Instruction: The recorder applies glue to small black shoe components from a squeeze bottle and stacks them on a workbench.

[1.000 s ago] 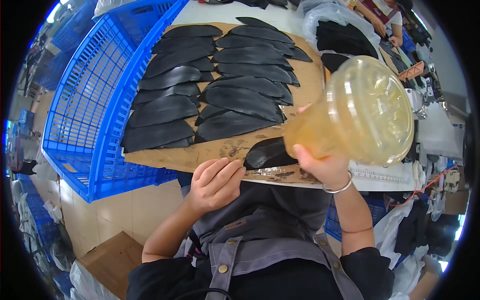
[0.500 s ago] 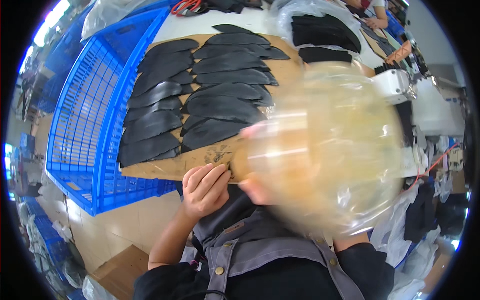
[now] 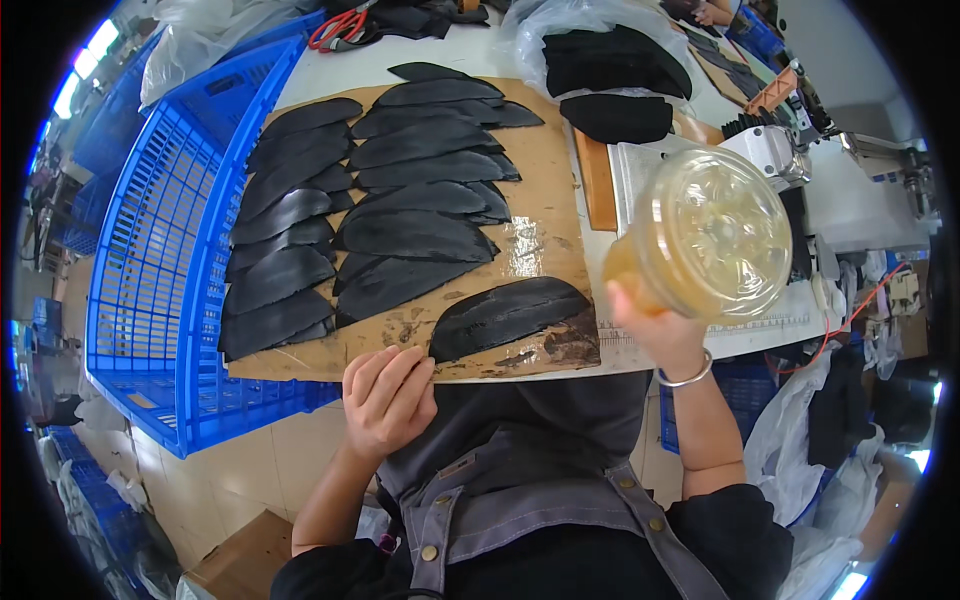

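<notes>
My left hand (image 3: 390, 398) is closed at the board's front edge, its fingertips pinching the left tip of a black curved fabric piece (image 3: 512, 316). That piece lies flat and looks shiny wet along its edge. My right hand (image 3: 658, 325), with a bracelet at its wrist, grips a clear plastic bottle (image 3: 718, 235) with yellowish contents. The bottle is tilted with its round base toward me, over the right side of the board. Its mouth is hidden. Overlapping black curved pieces (image 3: 420, 235) lie in columns on the stained brown board (image 3: 545, 180).
A blue plastic crate (image 3: 160, 270) stands left of the board. Red-handled scissors (image 3: 338, 30) lie at the back. Black pieces in a plastic bag (image 3: 615, 62) sit back right, near a white machine (image 3: 768, 152). A ruler strip (image 3: 750, 335) runs along the front edge.
The bottle has swung away to the right and up from the board's front, uncovering the black piece there. My left hand still holds near the front edge. The view has shifted slightly.
</notes>
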The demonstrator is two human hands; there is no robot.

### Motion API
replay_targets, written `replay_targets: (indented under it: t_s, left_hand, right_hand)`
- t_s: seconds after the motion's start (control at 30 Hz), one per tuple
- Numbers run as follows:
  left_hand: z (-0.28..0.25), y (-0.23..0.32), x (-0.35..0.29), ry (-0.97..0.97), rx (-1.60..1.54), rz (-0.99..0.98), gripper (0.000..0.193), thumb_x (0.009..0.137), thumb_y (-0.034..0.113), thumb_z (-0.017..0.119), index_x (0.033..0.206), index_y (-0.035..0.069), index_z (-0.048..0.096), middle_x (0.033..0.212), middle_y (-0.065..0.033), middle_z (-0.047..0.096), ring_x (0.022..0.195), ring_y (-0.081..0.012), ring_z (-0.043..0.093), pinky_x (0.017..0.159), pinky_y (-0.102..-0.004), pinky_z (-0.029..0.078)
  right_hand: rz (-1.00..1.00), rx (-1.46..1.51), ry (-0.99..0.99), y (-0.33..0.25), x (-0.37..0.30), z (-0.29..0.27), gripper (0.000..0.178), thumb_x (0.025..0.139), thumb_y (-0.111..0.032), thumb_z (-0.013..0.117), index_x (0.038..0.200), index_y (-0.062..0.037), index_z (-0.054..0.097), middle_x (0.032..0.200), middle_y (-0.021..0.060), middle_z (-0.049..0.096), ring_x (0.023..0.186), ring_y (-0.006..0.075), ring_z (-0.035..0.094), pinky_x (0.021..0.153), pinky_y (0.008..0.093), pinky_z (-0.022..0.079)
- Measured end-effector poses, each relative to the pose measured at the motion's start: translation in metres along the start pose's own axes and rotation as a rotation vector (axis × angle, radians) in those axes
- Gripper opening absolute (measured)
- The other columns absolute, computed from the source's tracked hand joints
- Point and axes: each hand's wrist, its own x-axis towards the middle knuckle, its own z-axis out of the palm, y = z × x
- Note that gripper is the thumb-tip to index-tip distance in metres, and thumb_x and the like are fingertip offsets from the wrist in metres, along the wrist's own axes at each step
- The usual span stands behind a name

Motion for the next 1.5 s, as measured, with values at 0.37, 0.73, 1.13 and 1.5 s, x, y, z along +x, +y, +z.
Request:
replay_targets:
  t_s: [0.37, 0.73, 1.13, 1.5]
  left_hand:
    - [0.007, 0.033, 0.1, -0.271, -0.096, -0.007, 0.048, 0.065, 0.024, 0.075, 0.105, 0.004, 0.058, 0.108, -0.009, 0.056, 0.102, -0.0254, 0.052, 0.09, -0.0398, 0.038]
    - [0.03, 0.035, 0.116, -0.49, -0.16, 0.06, 0.055, 0.072, 0.025, 0.071, 0.119, 0.003, 0.051, 0.106, -0.0101, 0.058, 0.102, -0.0264, 0.052, 0.094, -0.0409, 0.035]
    - [0.038, 0.042, 0.115, -0.442, -0.045, 0.139, 0.054, 0.07, 0.028, 0.072, 0.114, 0.002, 0.054, 0.097, -0.0079, 0.056, 0.094, -0.0233, 0.053, 0.092, -0.0399, 0.037]
    - [0.043, 0.047, 0.114, -0.42, -0.026, 0.131, 0.041, 0.073, 0.022, 0.069, 0.106, 0.003, 0.057, 0.094, -0.0076, 0.057, 0.091, -0.0228, 0.054, 0.091, -0.0385, 0.038]
  right_hand:
    - [0.267, 1.345, 0.57, -0.002, -0.011, 0.015, 0.069, 0.084, -0.042, 0.055, 0.139, -0.0111, 0.027, 0.123, 0.0138, 0.046, 0.114, 0.0297, 0.048, 0.096, 0.0515, 0.042]
    - [0.309, 1.533, 0.374, 0.004, -0.018, 0.02, 0.072, 0.083, -0.043, 0.054, 0.14, -0.0102, 0.024, 0.121, 0.0137, 0.045, 0.117, 0.0287, 0.048, 0.094, 0.0528, 0.044]
    - [0.349, 1.494, 0.374, 0.0, -0.021, 0.021, 0.073, 0.081, -0.039, 0.059, 0.14, -0.0121, 0.024, 0.122, 0.0158, 0.046, 0.114, 0.0298, 0.049, 0.093, 0.05, 0.045]
    - [0.266, 1.505, 0.337, -0.001, -0.021, 0.021, 0.074, 0.081, -0.042, 0.058, 0.139, -0.0097, 0.025, 0.116, 0.0134, 0.047, 0.111, 0.0271, 0.05, 0.091, 0.0496, 0.047]
